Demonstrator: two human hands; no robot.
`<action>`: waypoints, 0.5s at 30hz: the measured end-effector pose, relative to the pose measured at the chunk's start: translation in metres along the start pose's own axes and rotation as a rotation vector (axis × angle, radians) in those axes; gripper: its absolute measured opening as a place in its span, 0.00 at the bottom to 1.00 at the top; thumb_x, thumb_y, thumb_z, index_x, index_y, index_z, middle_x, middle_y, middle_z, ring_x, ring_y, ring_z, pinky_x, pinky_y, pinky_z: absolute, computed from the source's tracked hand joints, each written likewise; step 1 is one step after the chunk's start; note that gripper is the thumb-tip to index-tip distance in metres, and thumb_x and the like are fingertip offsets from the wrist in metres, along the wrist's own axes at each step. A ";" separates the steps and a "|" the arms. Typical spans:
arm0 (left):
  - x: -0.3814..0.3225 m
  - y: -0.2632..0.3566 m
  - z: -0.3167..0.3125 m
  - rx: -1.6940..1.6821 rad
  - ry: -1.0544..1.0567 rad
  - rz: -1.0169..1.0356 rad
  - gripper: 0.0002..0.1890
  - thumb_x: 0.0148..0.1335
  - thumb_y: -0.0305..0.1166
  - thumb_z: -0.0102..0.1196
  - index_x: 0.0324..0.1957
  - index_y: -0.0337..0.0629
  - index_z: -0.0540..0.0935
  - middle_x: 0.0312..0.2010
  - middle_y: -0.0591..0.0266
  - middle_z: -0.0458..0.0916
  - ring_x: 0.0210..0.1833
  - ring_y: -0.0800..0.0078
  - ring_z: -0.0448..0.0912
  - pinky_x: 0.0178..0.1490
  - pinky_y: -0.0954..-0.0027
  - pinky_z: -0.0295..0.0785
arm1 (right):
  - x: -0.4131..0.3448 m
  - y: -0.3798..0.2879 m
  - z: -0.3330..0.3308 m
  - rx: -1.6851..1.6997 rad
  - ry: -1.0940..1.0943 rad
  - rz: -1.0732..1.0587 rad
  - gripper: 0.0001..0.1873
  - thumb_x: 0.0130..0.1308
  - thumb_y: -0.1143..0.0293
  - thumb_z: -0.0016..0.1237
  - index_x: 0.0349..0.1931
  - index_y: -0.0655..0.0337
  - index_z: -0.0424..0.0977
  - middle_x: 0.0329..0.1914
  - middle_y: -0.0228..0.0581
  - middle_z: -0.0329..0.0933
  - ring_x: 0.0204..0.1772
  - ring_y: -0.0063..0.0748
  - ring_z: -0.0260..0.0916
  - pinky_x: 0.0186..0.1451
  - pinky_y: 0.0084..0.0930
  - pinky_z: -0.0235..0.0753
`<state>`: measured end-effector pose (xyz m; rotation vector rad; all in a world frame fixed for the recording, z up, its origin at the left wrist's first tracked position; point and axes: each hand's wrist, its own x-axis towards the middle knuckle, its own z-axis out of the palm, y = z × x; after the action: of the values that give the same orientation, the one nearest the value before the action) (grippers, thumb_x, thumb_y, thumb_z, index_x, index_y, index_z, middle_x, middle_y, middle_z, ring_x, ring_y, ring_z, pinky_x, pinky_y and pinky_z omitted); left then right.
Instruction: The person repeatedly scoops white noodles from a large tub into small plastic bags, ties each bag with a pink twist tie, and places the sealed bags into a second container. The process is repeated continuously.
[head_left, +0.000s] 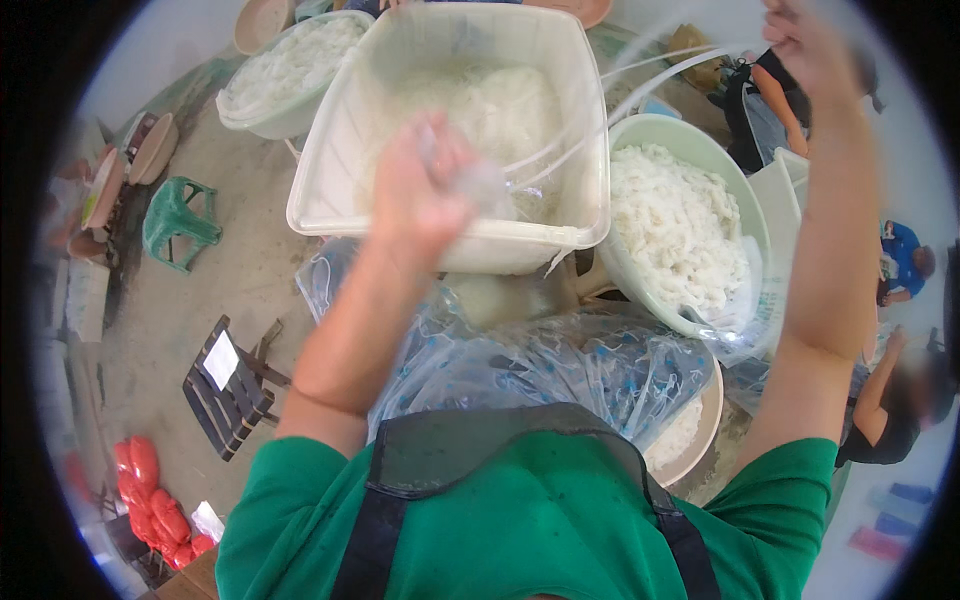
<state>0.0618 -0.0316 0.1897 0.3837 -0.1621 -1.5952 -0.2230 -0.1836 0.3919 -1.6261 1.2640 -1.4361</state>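
Observation:
Over the near part of a large white plastic tub (450, 238), my left hand (427, 180) is closed on a blurred wet white fibrous mass (480, 187). My right hand (799, 37), raised high at the upper right, grips the ends of long pale strands (660, 79) that stretch down into the tub. Cloudy water and more white fibrous material (517, 105) lie inside the tub. Right of it, a pale green basin (759, 217) is heaped with fluffy white fibre (675, 225). A clear plastic sheet with blue marks (525, 367) covers my lap.
Another basin of white fibre (296, 67) stands at the upper left. A green plastic stool (180, 221) and a dark slatted folding stool (229, 390) are on the left floor, near red bags (154, 502). A pinkish basin (716, 420) sits by my lap. Other people are at the right.

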 end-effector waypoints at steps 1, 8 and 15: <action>-0.019 -0.032 -0.021 0.134 0.129 0.087 0.13 0.65 0.36 0.39 0.23 0.47 0.65 0.15 0.70 0.58 0.19 0.76 0.58 0.26 0.72 0.59 | -0.019 -0.005 0.029 -0.281 -0.091 -0.097 0.09 0.60 0.71 0.45 0.39 0.63 0.73 0.40 0.40 0.73 0.42 0.34 0.70 0.50 0.29 0.70; -0.066 -0.124 -0.180 0.866 0.766 0.236 0.12 0.58 0.32 0.53 0.42 0.41 0.70 0.35 0.58 0.68 0.38 0.69 0.68 0.44 0.67 0.67 | -0.088 0.090 0.095 -0.601 -0.707 -0.455 0.13 0.61 0.62 0.44 0.34 0.63 0.74 0.23 0.39 0.71 0.27 0.33 0.66 0.33 0.29 0.67; -0.007 -0.101 -0.075 2.319 -0.335 0.886 0.12 0.45 0.35 0.60 0.35 0.56 0.80 0.29 0.73 0.75 0.43 0.71 0.71 0.56 0.52 0.54 | -0.125 0.069 0.098 -0.516 -0.709 -0.444 0.10 0.59 0.66 0.48 0.31 0.65 0.74 0.18 0.43 0.67 0.23 0.34 0.59 0.28 0.28 0.61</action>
<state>-0.0073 -0.0080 0.0867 1.4291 -2.1077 0.1267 -0.1397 -0.1049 0.2622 -2.5788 0.9098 -0.6182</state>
